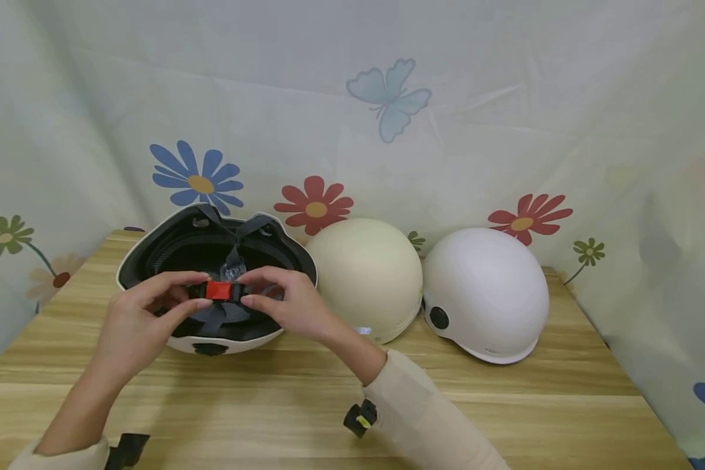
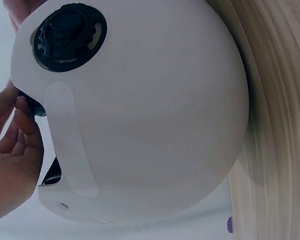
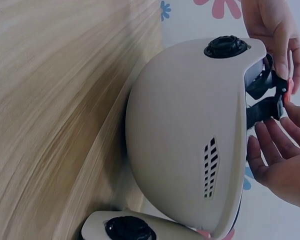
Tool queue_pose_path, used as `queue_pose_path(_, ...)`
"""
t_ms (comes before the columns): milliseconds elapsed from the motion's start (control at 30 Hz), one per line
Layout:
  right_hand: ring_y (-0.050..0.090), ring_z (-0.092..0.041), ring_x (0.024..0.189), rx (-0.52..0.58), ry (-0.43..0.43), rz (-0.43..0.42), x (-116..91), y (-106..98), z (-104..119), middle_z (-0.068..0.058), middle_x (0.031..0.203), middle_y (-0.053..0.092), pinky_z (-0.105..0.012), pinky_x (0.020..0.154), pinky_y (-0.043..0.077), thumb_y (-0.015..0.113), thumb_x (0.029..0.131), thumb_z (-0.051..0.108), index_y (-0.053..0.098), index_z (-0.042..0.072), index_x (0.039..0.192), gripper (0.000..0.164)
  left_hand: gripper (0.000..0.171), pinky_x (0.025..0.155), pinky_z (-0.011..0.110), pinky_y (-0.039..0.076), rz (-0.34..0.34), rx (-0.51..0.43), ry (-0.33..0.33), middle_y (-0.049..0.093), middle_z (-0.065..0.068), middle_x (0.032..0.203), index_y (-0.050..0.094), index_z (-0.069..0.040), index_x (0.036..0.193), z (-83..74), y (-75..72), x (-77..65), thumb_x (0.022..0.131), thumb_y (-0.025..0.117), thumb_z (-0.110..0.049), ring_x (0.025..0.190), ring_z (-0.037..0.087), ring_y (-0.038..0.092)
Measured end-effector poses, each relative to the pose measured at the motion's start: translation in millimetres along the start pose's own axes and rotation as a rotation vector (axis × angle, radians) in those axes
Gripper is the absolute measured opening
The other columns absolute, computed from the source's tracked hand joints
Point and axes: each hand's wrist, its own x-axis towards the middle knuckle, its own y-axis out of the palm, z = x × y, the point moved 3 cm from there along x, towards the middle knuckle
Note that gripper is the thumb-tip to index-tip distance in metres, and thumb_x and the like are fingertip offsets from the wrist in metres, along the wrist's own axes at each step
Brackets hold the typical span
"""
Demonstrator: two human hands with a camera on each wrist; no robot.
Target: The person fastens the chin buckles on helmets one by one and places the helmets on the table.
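Observation:
An upturned helmet [image 1: 130, 264] with a black lining lies at the left of the table, its open side facing up. Above its opening, a red and black strap buckle [image 1: 218, 290] is held between both hands. My left hand [image 1: 141, 313] pinches the buckle's left end between thumb and fingers. The buckle's right end is pinched by my right hand [image 1: 290, 303]. Dark chin straps [image 3: 264, 111] run from the buckle down into the helmet in the right wrist view. In the left wrist view the helmet's shell [image 2: 155, 110] hides the buckle.
A cream helmet [image 1: 367, 274] stands dome up just right of the upturned one. Beside it is a white helmet [image 1: 487, 287] with a black round vent. All rest on a wooden table [image 1: 305, 405]. A flowered curtain [image 1: 476, 117] hangs behind.

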Motion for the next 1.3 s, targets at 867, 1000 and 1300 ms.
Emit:
queue_pose_path(867, 0.056, -0.021, 0.093, -0.013, 0.002, -0.042, -10.6, -32.1, -70.4, -0.014, 0.111, 0.059, -0.023, 0.081, 0.047, 0.062, 0.086, 0.005, 0.06, -0.002, 0.112, 0.027, 0.041, 0.075, 0.009, 0.042, 0.289, -0.012, 0.078, 0.06, -0.007, 0.103, 0.067, -0.016, 0.105, 8.9, 3.2, -17.4, 0.066, 0.081, -0.014, 0.092, 0.0, 0.051)
queue_pose_path(1000, 0.054, -0.023, 0.094, -0.055, 0.004, -0.036, -11.2, -37.4, -74.0, -0.012, 0.113, 0.059, -0.023, 0.082, 0.045, 0.062, 0.086, 0.004, 0.061, -0.002, 0.113, 0.028, 0.041, 0.079, 0.008, 0.04, 0.306, -0.033, 0.097, 0.06, -0.008, 0.104, 0.067, -0.016, 0.106, 10.4, 2.3, -17.7, 0.067, 0.081, -0.012, 0.096, -0.002, 0.049)
queue_pose_path(1300, 0.05, -0.028, 0.095, -0.096, -0.036, 0.012, -10.3, -45.5, -75.1, -0.013, 0.111, 0.059, -0.024, 0.08, 0.046, 0.062, 0.083, -0.003, 0.061, -0.002, 0.113, 0.029, 0.044, 0.085, 0.004, 0.03, 0.265, -0.032, 0.094, 0.059, -0.008, 0.108, 0.066, -0.015, 0.108, 21.1, -9.5, -19.0, 0.067, 0.078, -0.003, 0.104, -0.005, 0.046)
